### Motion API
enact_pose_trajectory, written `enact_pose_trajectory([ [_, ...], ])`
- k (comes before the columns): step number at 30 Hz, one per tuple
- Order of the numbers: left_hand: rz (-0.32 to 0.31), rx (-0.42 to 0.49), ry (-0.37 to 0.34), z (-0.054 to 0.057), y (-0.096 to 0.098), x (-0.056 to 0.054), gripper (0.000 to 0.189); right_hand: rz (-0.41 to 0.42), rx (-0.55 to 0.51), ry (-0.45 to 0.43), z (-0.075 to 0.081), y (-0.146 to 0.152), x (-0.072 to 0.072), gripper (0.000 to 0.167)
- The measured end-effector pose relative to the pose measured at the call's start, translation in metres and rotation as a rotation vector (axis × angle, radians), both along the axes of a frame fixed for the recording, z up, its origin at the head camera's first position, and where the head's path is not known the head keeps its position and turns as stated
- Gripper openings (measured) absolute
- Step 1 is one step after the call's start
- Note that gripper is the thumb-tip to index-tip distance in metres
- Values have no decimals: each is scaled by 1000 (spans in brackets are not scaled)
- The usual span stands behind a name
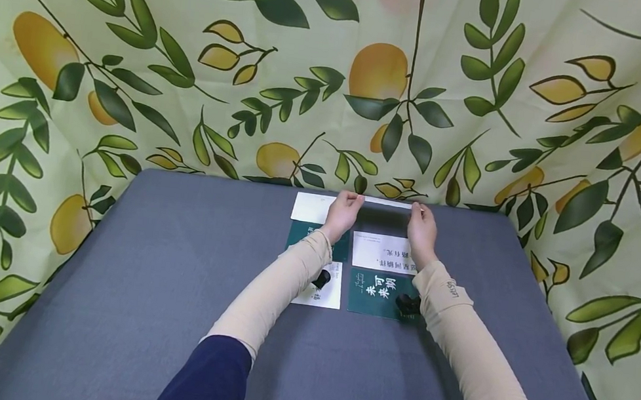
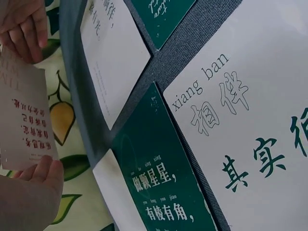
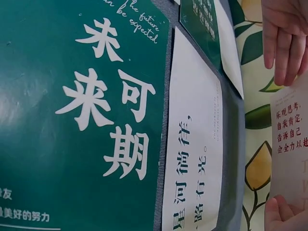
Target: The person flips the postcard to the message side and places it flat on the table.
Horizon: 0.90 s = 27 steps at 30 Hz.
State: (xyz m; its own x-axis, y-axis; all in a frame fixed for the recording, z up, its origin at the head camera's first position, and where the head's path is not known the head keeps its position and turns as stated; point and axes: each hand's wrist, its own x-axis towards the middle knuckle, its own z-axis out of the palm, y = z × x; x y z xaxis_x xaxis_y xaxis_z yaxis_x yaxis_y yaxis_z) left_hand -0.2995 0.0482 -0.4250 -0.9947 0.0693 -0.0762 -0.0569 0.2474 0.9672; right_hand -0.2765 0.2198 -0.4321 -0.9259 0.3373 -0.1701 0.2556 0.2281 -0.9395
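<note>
Both hands hold up a pale postcard [image 2: 26,96] printed with red characters, gripping it at opposite side edges. My left hand [image 1: 344,216] pinches one edge, and my right hand [image 1: 422,231] pinches the other. From the head, only the postcard's thin top edge [image 1: 388,202] shows between the hands, with a dark shadow under it. Beneath the arms lie more postcards in two columns. On the left are a white one [image 1: 310,207], a green one [image 1: 341,247] and another white one [image 1: 333,294]. At right, a white postcard [image 1: 382,253] lies beyond a green one [image 1: 372,292].
The postcards lie on a grey-blue cloth-covered table [image 1: 169,275], near its far edge. Behind it hangs a curtain [image 1: 314,47] patterned with leaves and fruit. A small black device [image 1: 407,304] sits under the right wrist, another [image 1: 321,279] under the left.
</note>
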Motion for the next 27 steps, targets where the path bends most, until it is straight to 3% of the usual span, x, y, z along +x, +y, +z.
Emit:
enact_pose_trajectory([
  [9,33,5,7,-2,2,-1,35,-47,-34,66,-3,1,0,52],
  [15,17,-2,-37,-9,3,-2,33,-43,-4,35,-4,5,4,53],
  [22,-4,-130,39,-17,2,0,31,-38,57,68,-13,10,5,52],
  [27,-22,-225,99,-18,-1,4,30,-5,215,68,-20,14,3,51],
])
